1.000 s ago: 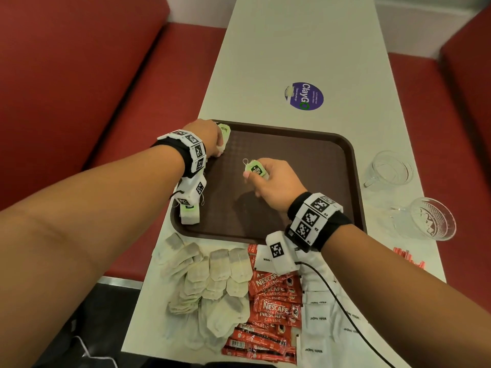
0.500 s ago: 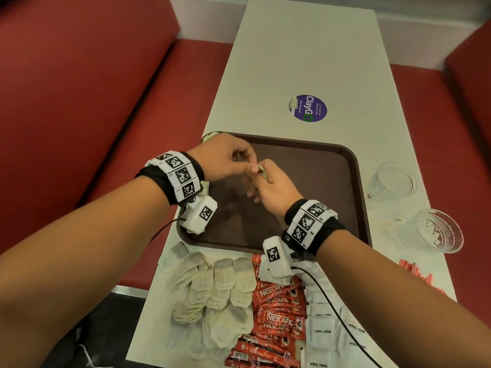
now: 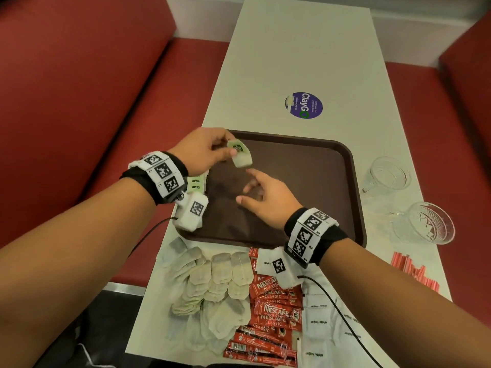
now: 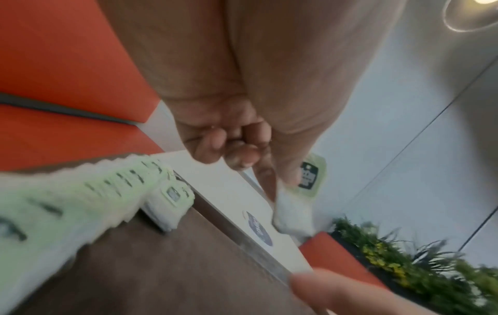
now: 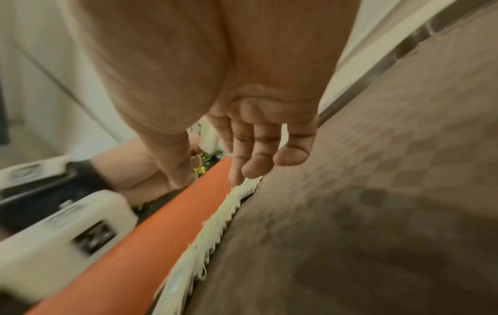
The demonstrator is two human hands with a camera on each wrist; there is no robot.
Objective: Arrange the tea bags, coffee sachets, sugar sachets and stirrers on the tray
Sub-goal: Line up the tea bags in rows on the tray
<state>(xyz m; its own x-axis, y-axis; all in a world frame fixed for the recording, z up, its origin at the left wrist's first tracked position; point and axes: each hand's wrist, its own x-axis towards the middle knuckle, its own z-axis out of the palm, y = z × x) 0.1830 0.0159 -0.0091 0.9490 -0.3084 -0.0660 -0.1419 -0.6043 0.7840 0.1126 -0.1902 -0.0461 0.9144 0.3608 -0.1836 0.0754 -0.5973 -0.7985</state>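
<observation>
One green-tagged tea bag (image 3: 239,154) is pinched in the left hand (image 3: 204,150) above the far-left corner of the one brown tray (image 3: 305,187). A row of tea bags (image 4: 89,191), too blurred to count, lines its left edge. The right hand (image 3: 265,200) hovers mid-tray, fingers loosely spread, empty.

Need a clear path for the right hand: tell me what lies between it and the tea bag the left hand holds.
In the head view, only bare brown tray floor shows between the right hand and the tea bag pinched by the left hand.
</observation>
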